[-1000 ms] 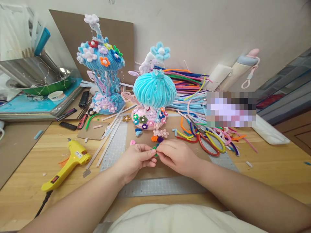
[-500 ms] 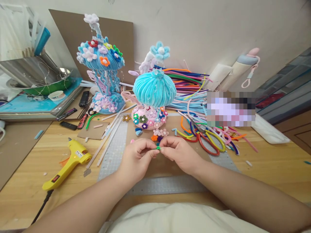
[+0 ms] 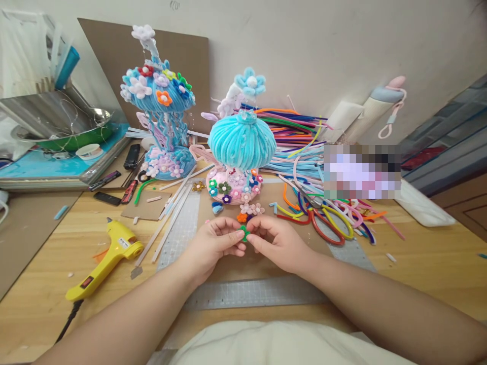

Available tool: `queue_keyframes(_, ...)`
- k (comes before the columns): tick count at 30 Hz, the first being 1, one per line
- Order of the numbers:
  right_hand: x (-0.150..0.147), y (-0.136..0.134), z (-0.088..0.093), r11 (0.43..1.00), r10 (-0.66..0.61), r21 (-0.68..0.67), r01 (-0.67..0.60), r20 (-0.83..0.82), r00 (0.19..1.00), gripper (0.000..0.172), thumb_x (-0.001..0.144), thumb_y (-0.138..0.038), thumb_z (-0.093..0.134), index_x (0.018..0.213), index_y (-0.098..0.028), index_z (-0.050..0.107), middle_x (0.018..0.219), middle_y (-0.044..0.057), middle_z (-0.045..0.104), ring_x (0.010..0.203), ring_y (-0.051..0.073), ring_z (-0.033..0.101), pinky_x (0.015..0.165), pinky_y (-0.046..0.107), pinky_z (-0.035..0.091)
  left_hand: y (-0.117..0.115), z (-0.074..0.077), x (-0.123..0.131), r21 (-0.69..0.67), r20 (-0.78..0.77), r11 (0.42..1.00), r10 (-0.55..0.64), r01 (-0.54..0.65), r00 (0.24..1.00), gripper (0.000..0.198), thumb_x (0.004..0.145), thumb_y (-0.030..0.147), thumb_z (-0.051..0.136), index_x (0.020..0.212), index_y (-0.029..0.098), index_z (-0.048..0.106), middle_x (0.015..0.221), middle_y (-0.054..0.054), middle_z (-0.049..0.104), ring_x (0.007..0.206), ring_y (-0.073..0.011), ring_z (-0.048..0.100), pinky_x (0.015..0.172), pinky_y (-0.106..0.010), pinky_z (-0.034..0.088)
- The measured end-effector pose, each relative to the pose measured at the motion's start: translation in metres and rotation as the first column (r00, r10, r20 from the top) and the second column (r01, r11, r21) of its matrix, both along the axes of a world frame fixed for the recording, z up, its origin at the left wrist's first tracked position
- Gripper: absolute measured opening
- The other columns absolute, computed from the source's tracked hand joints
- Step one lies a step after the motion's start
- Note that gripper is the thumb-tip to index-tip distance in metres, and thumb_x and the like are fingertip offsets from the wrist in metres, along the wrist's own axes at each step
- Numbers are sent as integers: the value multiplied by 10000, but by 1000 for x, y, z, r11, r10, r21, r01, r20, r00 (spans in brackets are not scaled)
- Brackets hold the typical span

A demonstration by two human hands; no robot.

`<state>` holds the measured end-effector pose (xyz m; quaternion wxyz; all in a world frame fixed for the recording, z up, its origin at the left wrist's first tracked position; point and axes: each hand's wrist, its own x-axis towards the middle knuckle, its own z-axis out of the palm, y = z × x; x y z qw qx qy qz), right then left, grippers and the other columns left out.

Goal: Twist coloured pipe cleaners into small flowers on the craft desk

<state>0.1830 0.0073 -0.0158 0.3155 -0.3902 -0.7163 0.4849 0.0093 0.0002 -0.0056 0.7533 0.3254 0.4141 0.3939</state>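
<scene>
Nearest, the wearer's pale clothing (image 3: pixel 251 344); beyond its edge a gridded cutting mat (image 3: pixel 258 296) under a brown card sheet (image 3: pixel 238 271).

Both hands meet over the card. Left hand (image 3: pixel 215 243): thumb and forefinger grip a small green piece (image 3: pixel 244 233) from the left, other fingers curled below. Right hand (image 3: pixel 276 241): thumb and forefinger close at the piece's right edge. The piece sits between the two sets of fingertips, clear of the loose flowers beyond. Visible part a little taller than wide, roughly upright; which way it points, and its full long axis, cannot be told (fingertips cover too much of it).

Left of the hands, a yellow glue gun (image 3: pixel 108 263) lies on the wood, nozzle aimed away from the wearer. Just past the fingers, an orange flower (image 3: pixel 242 217), then light pink flowers (image 3: pixel 246 208). To the right, red-handled scissors (image 3: pixel 312 217), blades angled away and leftward.

Farther: a pink base (image 3: pixel 216 177) dotted with small flowers, a turquoise dome (image 3: pixel 241 142) above it. Behind and left, a blue flowered model (image 3: pixel 148 103) stands before a cardboard panel (image 3: pixel 190 66).
</scene>
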Motion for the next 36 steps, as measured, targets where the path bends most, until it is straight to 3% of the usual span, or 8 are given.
queue_keyframes(5, 3, 4, 0, 981, 27, 187, -45, 99, 995, 57, 809, -176, 505, 807, -170, 561, 698, -3, 549, 600, 94, 487, 544, 196, 393, 1, 0, -1, -84, 57, 995, -54, 59, 997, 171, 675, 139, 700, 769, 123, 558, 614, 7, 622, 535, -76, 602, 531, -171, 518)
queue_keyframes(10, 4, 5, 1, 882, -7, 461, -94, 211, 977, 85, 756, -104, 512, 769, -174, 559, 698, -1, 547, 634, 104, 481, 594, 212, 377, 1, -2, -1, -128, 48, 988, -83, 88, 995, 117, 703, 118, 667, 757, 109, 564, 620, -20, 634, 548, -79, 609, 547, -166, 525)
queue_keyframes(17, 1, 2, -3, 838, -53, 540, -78, 223, 973, 113, 767, -98, 477, 720, -177, 543, 664, 0, 534, 614, 104, 469, 581, 212, 364, 0, -3, 1, -161, 48, 981, -99, 105, 994, 79, 717, 112, 649, 740, 105, 574, 619, -31, 638, 555, -80, 613, 556, -161, 525)
queue_keyframes(21, 0, 2, -3, 917, -40, 397, -35, 181, 983, 91, 759, -103, 501, 738, -179, 547, 672, -7, 540, 606, 98, 481, 565, 199, 377, 0, -4, 0, -154, 38, 986, -64, 69, 997, 100, 693, 119, 672, 737, 110, 583, 618, -24, 638, 559, -82, 610, 564, -171, 519)
queue_keyframes(25, -1, 1, -2, 999, 13, 34, -16, 76, 997, 53, 819, -206, 476, 835, -172, 513, 658, -16, 520, 547, 90, 490, 497, 189, 387, 1, -4, 0, -100, 53, 995, 19, -14, 998, 153, 651, 140, 715, 742, 124, 593, 642, 16, 616, 550, -54, 574, 544, -153, 485)
queue_keyframes(28, -2, 0, 0, 996, 28, -84, -24, 49, 998, 113, 842, -248, 444, 798, -164, 506, 624, -26, 495, 506, 83, 481, 477, 191, 375, 1, -4, 1, -64, 5, 998, 10, -10, 1000, 190, 629, 185, 734, 745, 124, 596, 656, 21, 609, 556, -56, 566, 559, -171, 479)
queue_keyframes(32, -3, 0, 4, 997, -21, -68, 26, 76, 997, 132, 791, -202, 479, 673, -155, 512, 586, -34, 458, 507, 71, 407, 471, 186, 319, -1, -1, 6, 85, -174, 996, 6, 9, 985, 209, 612, 225, 732, 707, 123, 577, 601, 32, 580, 511, -62, 538, 522, -191, 459)
queue_keyframes(36, -6, 1, 3, 924, -50, -382, 8, -100, 994, 131, 753, -188, 473, 625, -159, 471, 516, -51, 425, 446, 59, 348, 408, 172, 260, -5, 3, 11, 268, -303, 963, 92, -8, 949, 164, 646, 233, 688, 691, 139, 562, 588, 39, 556, 514, -77, 531, 520, -208, 452)
